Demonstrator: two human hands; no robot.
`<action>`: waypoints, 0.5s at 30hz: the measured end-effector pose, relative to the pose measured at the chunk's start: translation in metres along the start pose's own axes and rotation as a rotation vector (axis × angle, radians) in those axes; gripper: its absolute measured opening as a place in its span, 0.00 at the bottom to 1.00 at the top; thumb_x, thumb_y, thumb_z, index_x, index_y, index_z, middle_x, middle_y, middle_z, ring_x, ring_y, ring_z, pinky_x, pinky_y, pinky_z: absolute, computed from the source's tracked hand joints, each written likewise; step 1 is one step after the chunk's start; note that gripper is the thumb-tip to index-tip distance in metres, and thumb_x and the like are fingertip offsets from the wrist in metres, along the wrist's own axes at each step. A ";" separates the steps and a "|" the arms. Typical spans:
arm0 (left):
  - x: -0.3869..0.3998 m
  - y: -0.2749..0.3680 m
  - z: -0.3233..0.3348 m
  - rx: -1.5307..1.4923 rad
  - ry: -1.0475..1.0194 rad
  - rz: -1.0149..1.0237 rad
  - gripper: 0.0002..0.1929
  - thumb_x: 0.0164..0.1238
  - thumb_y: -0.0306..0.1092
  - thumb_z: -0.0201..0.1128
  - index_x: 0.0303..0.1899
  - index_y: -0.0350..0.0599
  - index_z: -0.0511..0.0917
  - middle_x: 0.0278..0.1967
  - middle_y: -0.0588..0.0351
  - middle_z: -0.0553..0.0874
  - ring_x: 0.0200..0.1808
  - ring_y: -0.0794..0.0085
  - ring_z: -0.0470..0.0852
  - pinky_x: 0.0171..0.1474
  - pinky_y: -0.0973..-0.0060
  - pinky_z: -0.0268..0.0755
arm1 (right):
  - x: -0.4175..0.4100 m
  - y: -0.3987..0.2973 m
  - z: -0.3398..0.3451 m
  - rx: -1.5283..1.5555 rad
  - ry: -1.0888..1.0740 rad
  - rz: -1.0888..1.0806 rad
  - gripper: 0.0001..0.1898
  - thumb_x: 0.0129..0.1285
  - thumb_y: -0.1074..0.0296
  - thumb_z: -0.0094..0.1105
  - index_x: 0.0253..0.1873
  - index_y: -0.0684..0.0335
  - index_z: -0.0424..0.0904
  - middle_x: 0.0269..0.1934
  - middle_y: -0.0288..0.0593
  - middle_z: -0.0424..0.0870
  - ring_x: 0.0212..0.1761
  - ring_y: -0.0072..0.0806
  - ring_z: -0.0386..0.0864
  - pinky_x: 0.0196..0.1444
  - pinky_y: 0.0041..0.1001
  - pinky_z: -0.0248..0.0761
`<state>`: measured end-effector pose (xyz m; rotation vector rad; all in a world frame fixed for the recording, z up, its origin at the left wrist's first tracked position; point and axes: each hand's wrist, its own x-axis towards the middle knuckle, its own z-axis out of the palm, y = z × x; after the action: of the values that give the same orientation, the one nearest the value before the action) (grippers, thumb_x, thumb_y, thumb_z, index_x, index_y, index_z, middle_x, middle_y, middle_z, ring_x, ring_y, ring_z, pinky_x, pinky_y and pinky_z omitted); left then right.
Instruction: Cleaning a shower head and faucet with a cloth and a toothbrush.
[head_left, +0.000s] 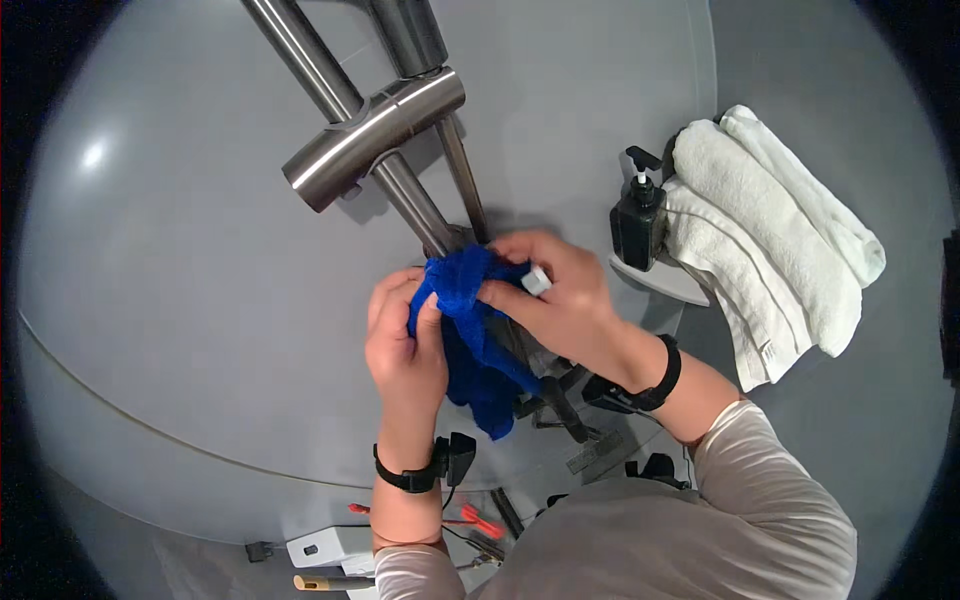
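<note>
A blue cloth (480, 360) is wrapped around the lower part of a brushed-metal shower riser pipe (412, 202), with its loose end hanging down. On the left side of the wrap, my left hand (409, 330) grips a fold between thumb and fingers. My right hand (559, 292) pinches the cloth on the other side, close to the pipe; a small white object (536, 280) shows by its fingers. Higher on the pipe sits a metal slider bracket (375, 139) carrying a cylindrical metal hand shower (409, 37), and a metal hose (461, 176) runs down beside the pipe.
A black pump bottle (638, 217) stands on a white corner shelf (660, 281), next to several white towels (772, 232). Dark metal fittings (559, 405) lie below the cloth. Near the bottom are a white box-like item (330, 547), a red tool (480, 521) and a beige handle (330, 583).
</note>
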<state>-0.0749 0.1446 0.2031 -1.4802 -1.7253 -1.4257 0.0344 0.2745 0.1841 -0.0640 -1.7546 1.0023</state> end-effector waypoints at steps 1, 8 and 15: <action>-0.002 0.002 0.000 0.017 0.014 0.039 0.05 0.63 0.20 0.62 0.40 0.35 0.80 0.42 0.46 0.81 0.45 0.61 0.80 0.50 0.72 0.71 | -0.006 0.004 0.001 -0.030 0.055 -0.064 0.14 0.53 0.71 0.71 0.44 0.66 0.80 0.37 0.45 0.85 0.37 0.32 0.84 0.41 0.28 0.76; -0.045 0.002 0.000 0.203 -0.029 0.078 0.13 0.54 0.14 0.60 0.42 0.36 0.80 0.49 0.46 0.75 0.47 0.59 0.77 0.53 0.70 0.70 | -0.036 0.018 -0.008 -0.185 -0.060 -0.229 0.12 0.53 0.73 0.70 0.42 0.66 0.80 0.36 0.48 0.85 0.35 0.42 0.84 0.38 0.31 0.77; -0.085 -0.014 0.005 0.110 -0.134 -0.189 0.13 0.55 0.18 0.58 0.43 0.36 0.81 0.45 0.47 0.77 0.51 0.59 0.75 0.58 0.69 0.66 | -0.077 0.045 -0.013 -0.050 0.019 -0.126 0.10 0.55 0.77 0.67 0.42 0.64 0.80 0.37 0.48 0.84 0.37 0.39 0.84 0.36 0.32 0.76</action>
<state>-0.0590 0.1133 0.1245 -1.4136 -2.0382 -1.3231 0.0597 0.2743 0.0979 0.0055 -1.7439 0.8642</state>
